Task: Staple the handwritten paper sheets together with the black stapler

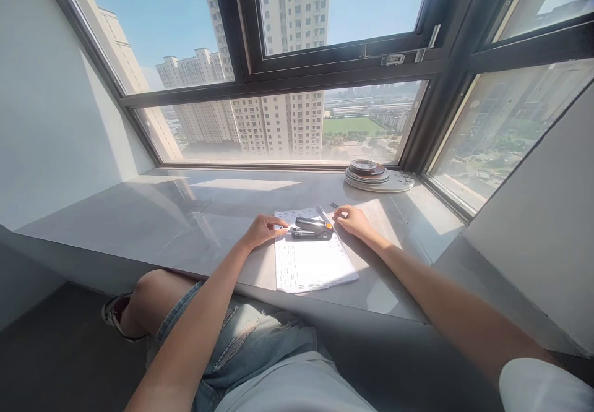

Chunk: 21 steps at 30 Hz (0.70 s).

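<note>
Window point(297, 109): wide, dark-framed, runs behind the paper; tower blocks outside.
Ledge point(185, 226): grey, smooth and glossy, carries everything noted here; part sun, part shade.
Paper point(309, 266): printed sheets, lying flat near the front edge of the ledge, more than one layer by the look of the corners.
Stack of plates point(378, 177): behind the paper and to its right, well apart, against the window frame.
Left hand point(264, 229): at the paper's left edge, fingers half-curled, tips touching the left tip of the stapler; whether they grip it, cannot tell.
Right hand point(355, 220): at the paper's upper right corner, thumb and forefinger drawn together just beside the stapler's other end; whether anything is pinched, cannot tell.
Stapler point(313, 226): dark body, lying crosswise on the paper's upper part, between the two hands.
Dark bits point(334, 205): just beyond the paper's upper right corner; too small to identify.

Judgement: the stapler looks rigid, compact and fairly light; best taken across the middle of its body. The paper is thin and limp, likely to slide on the glossy ledge, so press it flat or pinch an edge.
</note>
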Each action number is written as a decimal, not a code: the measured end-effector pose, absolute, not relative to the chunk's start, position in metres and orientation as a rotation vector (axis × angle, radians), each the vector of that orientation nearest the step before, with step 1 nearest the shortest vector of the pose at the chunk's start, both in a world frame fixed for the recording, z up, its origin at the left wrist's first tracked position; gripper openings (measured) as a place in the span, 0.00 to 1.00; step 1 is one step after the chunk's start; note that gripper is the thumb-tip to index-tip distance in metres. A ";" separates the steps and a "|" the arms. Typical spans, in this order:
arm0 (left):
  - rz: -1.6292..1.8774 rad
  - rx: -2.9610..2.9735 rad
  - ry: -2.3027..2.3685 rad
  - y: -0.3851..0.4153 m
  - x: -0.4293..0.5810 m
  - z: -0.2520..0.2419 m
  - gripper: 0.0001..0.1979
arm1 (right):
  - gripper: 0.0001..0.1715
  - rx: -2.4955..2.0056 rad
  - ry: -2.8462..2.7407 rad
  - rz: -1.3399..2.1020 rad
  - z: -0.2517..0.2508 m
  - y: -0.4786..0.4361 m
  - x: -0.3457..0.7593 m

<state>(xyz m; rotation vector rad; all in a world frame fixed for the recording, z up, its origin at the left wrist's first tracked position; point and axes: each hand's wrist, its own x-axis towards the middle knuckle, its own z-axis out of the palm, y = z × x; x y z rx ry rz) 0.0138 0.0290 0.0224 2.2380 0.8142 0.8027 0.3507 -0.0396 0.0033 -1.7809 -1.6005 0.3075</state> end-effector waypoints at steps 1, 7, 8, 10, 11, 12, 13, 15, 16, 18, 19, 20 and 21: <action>0.806 2.238 0.816 0.029 0.014 0.023 0.14 | 0.14 -1.780 -1.603 0.303 0.003 -0.039 0.351; 0.778 2.200 0.816 0.027 0.014 0.024 0.14 | 0.14 -1.779 -1.608 0.288 0.001 -0.038 0.352; 0.763 2.188 0.817 0.027 0.014 0.025 0.14 | 0.14 -1.777 -1.606 0.292 0.002 -0.039 0.351; 0.739 2.166 0.820 0.026 0.014 0.025 0.13 | 0.15 -1.777 -1.602 0.304 0.004 -0.040 0.350; 0.732 2.161 0.821 0.026 0.014 0.025 0.13 | 0.15 -1.780 -1.601 0.308 0.004 -0.040 0.350; 0.729 2.160 0.821 0.027 0.014 0.025 0.13 | 0.15 -1.783 -1.601 0.310 0.005 -0.041 0.350; 0.728 2.161 0.820 0.027 0.014 0.025 0.12 | 0.15 -1.786 -1.600 0.310 0.006 -0.041 0.349; 0.728 2.165 0.820 0.027 0.014 0.025 0.12 | 0.15 -1.790 -1.600 0.310 0.006 -0.041 0.349; 0.727 2.168 0.820 0.027 0.014 0.024 0.13 | 0.15 -1.789 -1.599 0.310 0.005 -0.041 0.349; 0.726 2.173 0.823 0.027 0.014 0.024 0.13 | 0.15 -1.785 -1.600 0.311 0.004 -0.040 0.349; 0.728 2.173 0.825 0.027 0.014 0.024 0.14 | 0.15 -1.782 -1.601 0.310 0.004 -0.040 0.350; 0.733 2.171 0.827 0.027 0.014 0.024 0.14 | 0.14 -1.779 -1.601 0.309 0.004 -0.040 0.350; 0.739 2.167 0.828 0.027 0.014 0.024 0.14 | 0.14 -1.777 -1.601 0.307 0.003 -0.040 0.350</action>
